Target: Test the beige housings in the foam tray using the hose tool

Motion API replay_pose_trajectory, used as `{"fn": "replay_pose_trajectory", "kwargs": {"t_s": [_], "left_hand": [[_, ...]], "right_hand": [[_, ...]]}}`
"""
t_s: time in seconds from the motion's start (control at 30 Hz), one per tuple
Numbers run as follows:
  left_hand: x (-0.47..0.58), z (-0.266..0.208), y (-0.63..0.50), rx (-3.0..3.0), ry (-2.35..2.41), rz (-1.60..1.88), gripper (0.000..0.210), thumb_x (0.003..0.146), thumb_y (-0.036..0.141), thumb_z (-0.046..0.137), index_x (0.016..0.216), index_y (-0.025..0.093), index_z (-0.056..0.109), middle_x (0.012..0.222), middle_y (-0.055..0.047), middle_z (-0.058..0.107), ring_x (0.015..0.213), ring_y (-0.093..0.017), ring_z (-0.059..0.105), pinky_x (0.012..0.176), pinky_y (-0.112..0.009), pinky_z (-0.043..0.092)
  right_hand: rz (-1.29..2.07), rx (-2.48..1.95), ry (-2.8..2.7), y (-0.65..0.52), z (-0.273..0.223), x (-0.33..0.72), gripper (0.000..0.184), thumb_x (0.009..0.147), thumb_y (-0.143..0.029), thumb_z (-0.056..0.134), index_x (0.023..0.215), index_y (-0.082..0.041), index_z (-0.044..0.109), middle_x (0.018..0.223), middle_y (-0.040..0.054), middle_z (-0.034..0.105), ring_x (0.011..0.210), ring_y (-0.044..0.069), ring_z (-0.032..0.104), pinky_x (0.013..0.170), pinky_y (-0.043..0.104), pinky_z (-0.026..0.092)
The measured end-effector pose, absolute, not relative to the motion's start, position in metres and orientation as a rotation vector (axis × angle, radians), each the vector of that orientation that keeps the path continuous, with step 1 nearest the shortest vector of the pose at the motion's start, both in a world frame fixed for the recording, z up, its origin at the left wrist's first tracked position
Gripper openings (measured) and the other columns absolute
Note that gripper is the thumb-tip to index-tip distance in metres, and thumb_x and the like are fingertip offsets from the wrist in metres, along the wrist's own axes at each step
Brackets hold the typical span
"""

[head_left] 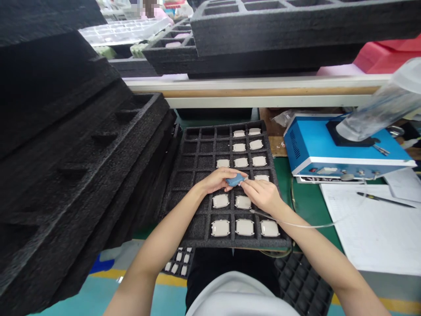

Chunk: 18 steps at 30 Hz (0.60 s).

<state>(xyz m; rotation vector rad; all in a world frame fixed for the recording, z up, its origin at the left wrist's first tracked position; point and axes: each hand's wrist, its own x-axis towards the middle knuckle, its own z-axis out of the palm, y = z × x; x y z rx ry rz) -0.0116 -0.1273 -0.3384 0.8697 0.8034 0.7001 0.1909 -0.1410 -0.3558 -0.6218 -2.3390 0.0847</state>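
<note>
A small blue, rounded block (235, 179) is in the grip of my left hand (219, 179), with the thumb on top and fingers underneath. The fingers of my right hand (262, 193) are pinched together at its right edge; whatever lies between them is too small to make out. Both hands are over a black foam tray (205, 163) divided into square compartments. Pale, rounded-square watch-case-like pieces (244, 227) lie in several compartments on the right side. A thin clear tube (305, 226) passes under my right wrist, and its end lies just below that hand.
Stacked black foam trays (131, 145) rise on the left. On the right stands a blue control box (348, 149) with a clear cylinder (378, 105). Beside it lie white papers (358, 228) and a pen (384, 199). A shelf rail (263, 90) crosses behind, with more trays above.
</note>
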Motion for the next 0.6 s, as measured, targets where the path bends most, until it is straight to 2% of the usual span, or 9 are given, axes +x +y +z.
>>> {"fn": "replay_pose_trajectory", "kwargs": {"t_s": [0.13, 0.2, 0.27, 0.4, 0.5, 0.6], "left_hand": [[-0.011, -0.343, -0.129, 0.871, 0.776, 0.752, 0.036, 0.072, 0.032, 0.072, 0.101, 0.011, 0.067, 0.072, -0.003, 0.062, 0.051, -0.008, 0.051, 0.043, -0.019, 0.04], [-0.008, -0.344, -0.131, 0.874, 0.77, 0.795, 0.036, 0.073, 0.034, 0.073, 0.103, 0.015, 0.064, 0.077, -0.002, 0.062, 0.055, -0.009, 0.054, 0.049, -0.02, 0.044], [-0.005, -0.344, -0.132, 0.88, 0.766, 0.832, 0.038, 0.073, 0.035, 0.073, 0.104, 0.017, 0.062, 0.079, -0.001, 0.062, 0.059, -0.01, 0.057, 0.056, -0.022, 0.047], [0.001, -0.345, -0.135, 0.893, 0.755, 0.904, 0.04, 0.071, 0.038, 0.075, 0.1, 0.016, 0.06, 0.084, -0.003, 0.063, 0.07, -0.012, 0.06, 0.067, -0.023, 0.046], [0.004, -0.346, -0.135, 0.911, 0.753, 0.972, 0.041, 0.068, 0.039, 0.078, 0.096, 0.016, 0.06, 0.083, -0.001, 0.063, 0.073, -0.011, 0.058, 0.07, -0.022, 0.043], [0.005, -0.347, -0.135, 0.935, 0.76, 1.01, 0.04, 0.066, 0.037, 0.079, 0.094, 0.015, 0.061, 0.077, 0.001, 0.062, 0.068, -0.009, 0.056, 0.067, -0.021, 0.04]], "right_hand": [[0.425, -0.717, -2.119, -0.141, -0.353, 0.188, 0.017, 0.089, -0.022, 0.054, 0.089, -0.021, 0.071, 0.09, 0.0078, 0.073, 0.078, 0.019, 0.069, 0.071, 0.031, 0.054], [0.703, -0.772, -1.929, -0.14, -0.352, 0.185, 0.014, 0.087, -0.026, 0.058, 0.085, -0.021, 0.071, 0.086, 0.0072, 0.072, 0.074, 0.018, 0.068, 0.066, 0.031, 0.055], [1.016, -0.825, -1.698, -0.137, -0.351, 0.183, 0.013, 0.083, -0.03, 0.062, 0.089, -0.02, 0.067, 0.08, 0.0052, 0.069, 0.063, 0.015, 0.065, 0.057, 0.028, 0.054], [1.459, -0.776, -1.358, -0.13, -0.35, 0.18, 0.036, 0.071, -0.038, 0.073, 0.097, -0.021, 0.057, 0.076, -0.0003, 0.06, 0.057, 0.012, 0.059, 0.047, 0.024, 0.051], [1.59, -0.746, -1.293, -0.125, -0.348, 0.18, 0.038, 0.066, -0.04, 0.077, 0.092, -0.019, 0.058, 0.074, -0.0009, 0.059, 0.058, 0.011, 0.058, 0.052, 0.025, 0.054], [1.709, -0.772, -1.241, -0.123, -0.348, 0.18, 0.034, 0.065, -0.041, 0.077, 0.085, -0.018, 0.061, 0.074, -0.0005, 0.062, 0.062, 0.011, 0.06, 0.061, 0.028, 0.057]]}}
